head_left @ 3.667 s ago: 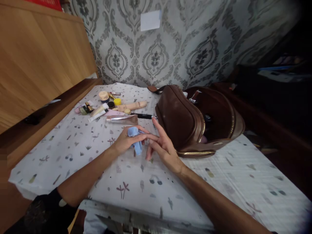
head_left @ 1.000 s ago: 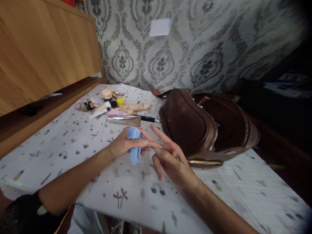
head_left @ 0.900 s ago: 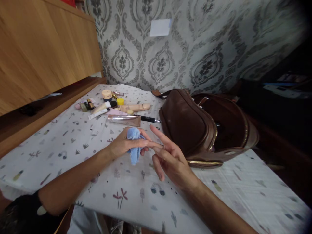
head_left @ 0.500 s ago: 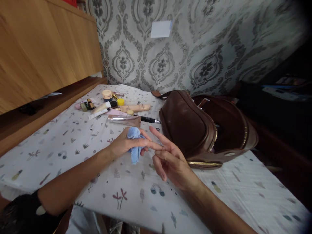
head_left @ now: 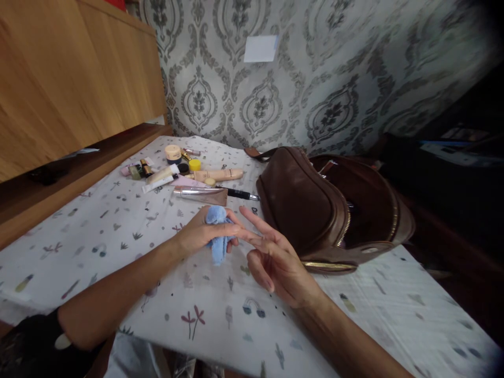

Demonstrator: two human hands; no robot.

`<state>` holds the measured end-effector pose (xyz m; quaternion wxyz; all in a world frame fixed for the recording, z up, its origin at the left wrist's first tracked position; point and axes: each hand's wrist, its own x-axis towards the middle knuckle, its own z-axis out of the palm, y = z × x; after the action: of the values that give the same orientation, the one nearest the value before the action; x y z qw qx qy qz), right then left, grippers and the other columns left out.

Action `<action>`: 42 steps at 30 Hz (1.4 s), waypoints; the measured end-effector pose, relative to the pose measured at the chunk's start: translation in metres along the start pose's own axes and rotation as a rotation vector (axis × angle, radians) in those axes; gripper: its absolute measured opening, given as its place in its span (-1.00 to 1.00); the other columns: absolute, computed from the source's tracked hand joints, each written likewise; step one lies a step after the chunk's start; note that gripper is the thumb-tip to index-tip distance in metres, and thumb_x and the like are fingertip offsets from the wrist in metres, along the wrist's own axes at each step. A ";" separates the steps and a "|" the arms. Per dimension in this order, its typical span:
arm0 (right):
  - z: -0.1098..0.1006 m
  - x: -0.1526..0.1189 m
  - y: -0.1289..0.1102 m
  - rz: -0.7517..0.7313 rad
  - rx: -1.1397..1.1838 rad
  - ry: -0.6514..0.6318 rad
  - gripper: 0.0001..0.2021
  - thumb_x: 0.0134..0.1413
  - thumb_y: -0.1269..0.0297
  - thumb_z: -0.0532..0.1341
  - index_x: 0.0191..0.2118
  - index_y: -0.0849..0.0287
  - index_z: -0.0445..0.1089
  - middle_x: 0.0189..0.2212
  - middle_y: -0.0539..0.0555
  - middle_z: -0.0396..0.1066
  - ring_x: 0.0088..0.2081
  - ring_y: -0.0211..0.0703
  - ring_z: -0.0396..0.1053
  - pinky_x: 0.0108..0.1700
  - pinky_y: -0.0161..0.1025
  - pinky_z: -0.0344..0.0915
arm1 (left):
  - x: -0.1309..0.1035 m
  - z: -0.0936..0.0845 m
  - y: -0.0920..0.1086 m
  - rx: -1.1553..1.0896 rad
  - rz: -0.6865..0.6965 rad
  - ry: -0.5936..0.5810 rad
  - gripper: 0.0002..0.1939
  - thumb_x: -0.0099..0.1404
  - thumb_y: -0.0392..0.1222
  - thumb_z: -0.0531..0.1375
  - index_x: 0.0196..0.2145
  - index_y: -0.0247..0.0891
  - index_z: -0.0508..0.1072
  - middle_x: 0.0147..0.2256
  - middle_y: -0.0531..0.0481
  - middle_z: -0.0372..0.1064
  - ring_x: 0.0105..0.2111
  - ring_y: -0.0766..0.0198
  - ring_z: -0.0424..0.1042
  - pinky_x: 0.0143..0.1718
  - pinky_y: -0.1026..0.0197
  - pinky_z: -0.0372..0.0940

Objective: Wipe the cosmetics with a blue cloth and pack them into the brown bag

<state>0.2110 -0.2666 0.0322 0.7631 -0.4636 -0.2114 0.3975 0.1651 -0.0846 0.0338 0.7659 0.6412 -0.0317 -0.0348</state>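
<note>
My left hand (head_left: 199, 233) is shut on a small blue cloth (head_left: 218, 248) in the middle of the table, and the cloth hangs down from my fingers. The cloth presses against an extended finger of my right hand (head_left: 275, 262), which holds nothing; two of its fingers are stretched out and the others curl inward. An open brown leather bag (head_left: 303, 202) with a gold zipper lies just right of both hands.
Several cosmetics lie in a cluster at the back left: a silver tube (head_left: 200, 195), a beige tube (head_left: 218, 174), a black pen-like stick (head_left: 240, 195), small jars (head_left: 172, 153). The table wears a white patterned cloth (head_left: 118, 226). A wooden cabinet (head_left: 59, 89) stands at the left, patterned wallpaper behind.
My right hand has curled its lower fingers further in and shifted slightly down. The left hand still holds the blue cloth against the right finger. The bag and cosmetics have not moved.
</note>
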 end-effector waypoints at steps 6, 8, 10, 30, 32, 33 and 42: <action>0.001 0.000 -0.001 0.032 -0.020 0.012 -0.27 0.12 0.23 0.27 0.38 0.12 0.03 -0.63 -0.06 0.47 -0.82 -0.42 0.06 -0.75 -0.43 -0.09 | -0.001 0.001 0.001 -0.014 0.021 -0.027 -0.81 0.19 -0.11 0.31 -0.37 -0.32 0.53 -0.57 0.06 0.45 -0.62 0.39 0.42 -0.55 0.37 0.35; 0.002 0.000 -0.002 0.036 -0.016 0.018 -0.26 0.12 0.25 0.28 0.38 0.13 0.02 -0.62 -0.08 0.46 -0.82 -0.43 0.06 -0.75 -0.42 -0.09 | -0.001 0.001 0.001 -0.010 0.023 -0.028 -0.81 0.19 -0.12 0.31 -0.38 -0.32 0.53 -0.58 0.07 0.44 -0.62 0.40 0.41 -0.55 0.38 0.35; 0.002 0.000 -0.003 0.039 -0.006 0.009 -0.24 0.11 0.25 0.28 0.38 0.15 -0.01 -0.63 -0.10 0.45 -0.82 -0.43 0.06 -0.75 -0.43 -0.09 | -0.001 0.001 0.001 -0.014 0.027 -0.031 -0.81 0.19 -0.12 0.31 -0.38 -0.32 0.53 -0.58 0.07 0.44 -0.62 0.40 0.41 -0.55 0.37 0.35; 0.001 -0.002 -0.002 0.005 0.033 -0.019 -0.36 0.03 0.34 0.27 0.27 0.04 0.22 0.06 0.22 0.48 -0.79 -0.51 0.14 -0.76 -0.42 -0.06 | -0.002 0.001 0.001 -0.024 -0.002 -0.009 -0.76 0.15 -0.06 0.31 -0.36 -0.32 0.49 -0.58 0.03 0.44 -0.62 0.35 0.40 -0.58 0.33 0.29; 0.002 -0.002 -0.002 0.019 0.011 0.006 -0.31 0.05 0.27 0.29 0.32 0.07 0.15 -0.17 0.15 0.59 -0.80 -0.49 0.11 -0.76 -0.42 -0.08 | -0.003 0.002 0.002 -0.011 -0.001 -0.010 -0.77 0.16 -0.07 0.31 -0.35 -0.32 0.50 -0.59 0.05 0.43 -0.60 0.35 0.41 -0.56 0.33 0.29; 0.003 -0.001 -0.002 0.028 -0.004 0.016 -0.27 0.06 0.24 0.30 0.34 0.10 0.11 -0.32 0.10 0.61 -0.81 -0.47 0.08 -0.75 -0.42 -0.09 | -0.003 0.002 0.002 -0.008 -0.002 -0.006 -0.77 0.16 -0.07 0.31 -0.35 -0.31 0.50 -0.59 0.06 0.43 -0.60 0.36 0.40 -0.56 0.34 0.29; 0.003 0.002 -0.002 0.043 -0.079 0.083 -0.24 0.01 0.29 0.27 0.36 0.04 0.07 -0.11 0.26 0.56 -0.79 -0.49 0.00 -0.71 -0.38 -0.14 | 0.004 0.001 -0.006 -0.053 0.013 0.024 -0.52 -0.01 0.14 0.41 -0.37 -0.35 0.49 -0.57 0.00 0.41 -0.60 0.32 0.38 -0.56 0.30 0.29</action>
<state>0.2109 -0.2641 0.0347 0.7436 -0.5139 -0.1849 0.3856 0.1692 -0.0868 0.0277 0.7833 0.6207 -0.0257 -0.0228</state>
